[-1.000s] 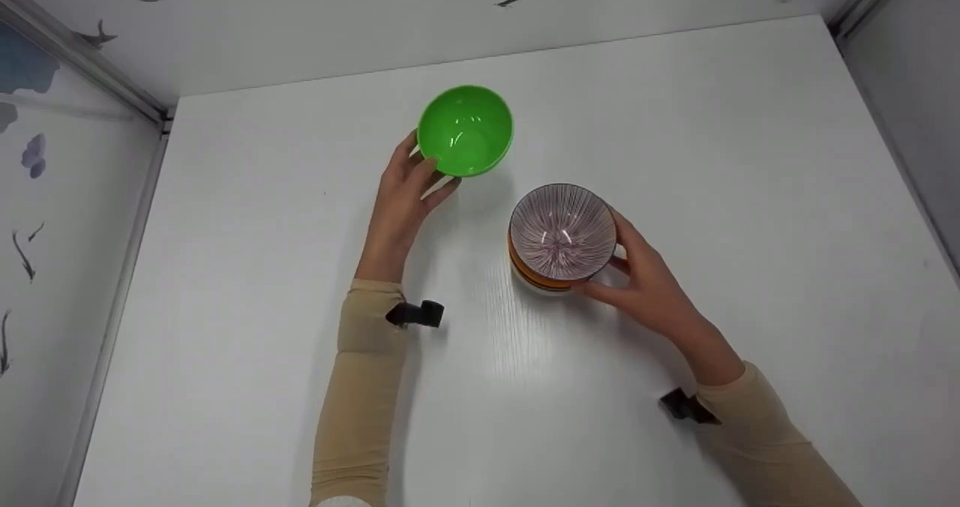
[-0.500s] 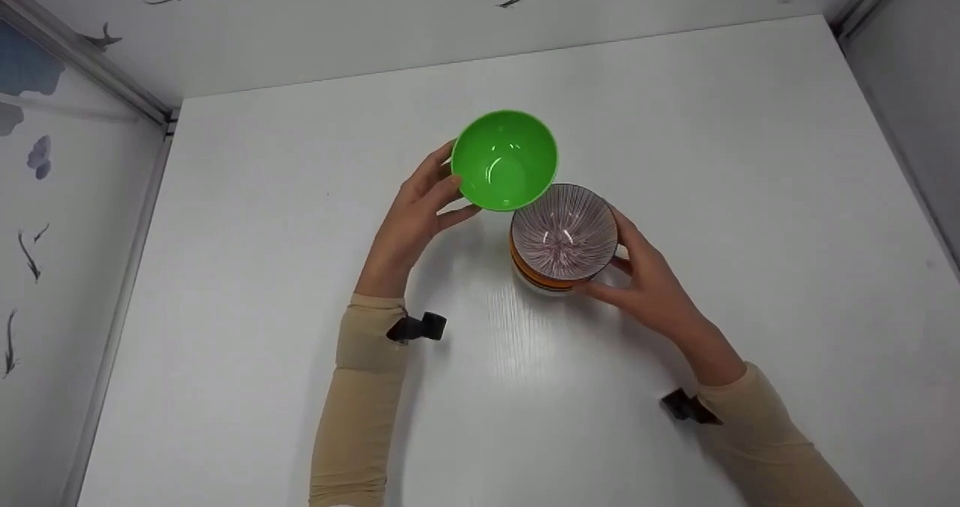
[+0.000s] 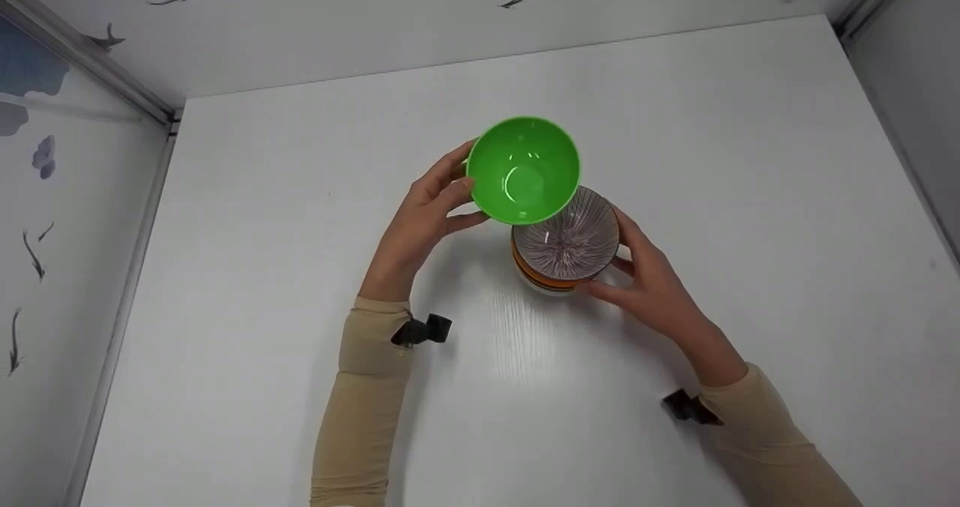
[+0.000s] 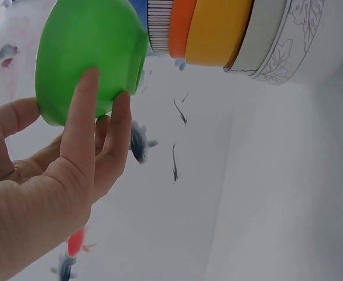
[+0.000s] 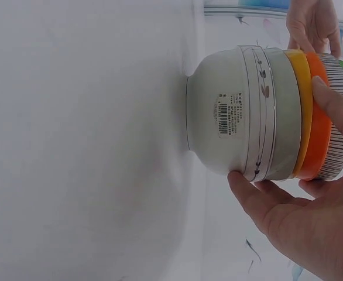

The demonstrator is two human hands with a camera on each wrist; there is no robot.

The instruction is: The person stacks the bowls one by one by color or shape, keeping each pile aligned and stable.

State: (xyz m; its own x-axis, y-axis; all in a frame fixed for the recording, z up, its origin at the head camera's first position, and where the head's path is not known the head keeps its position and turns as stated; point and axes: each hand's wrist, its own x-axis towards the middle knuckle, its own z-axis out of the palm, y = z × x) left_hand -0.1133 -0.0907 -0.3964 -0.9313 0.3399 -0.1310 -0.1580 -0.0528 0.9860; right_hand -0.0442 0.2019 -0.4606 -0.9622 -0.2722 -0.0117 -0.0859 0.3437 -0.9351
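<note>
My left hand holds a green bowl by its left side, thumb at the rim and fingers under the wall. The bowl is raised, mouth up, and overlaps the back left of the striped bowl in the head view. That striped bowl tops a stack of several nested bowls. Below it in the right wrist view come an orange bowl, a yellow bowl and pale bowls, the lowest a white bowl with a barcode label. My right hand grips the stack's right side, fingers and thumb spread around it.
The stack stands on a white table. Behind it rises a white back wall with painted fish, and a left side panel is painted too. A black wrist camera juts from the left sleeve.
My left hand has carried the green bowl right and toward me, from beside the stack to over the striped bowl's edge. The right hand and the stack have stayed in place.
</note>
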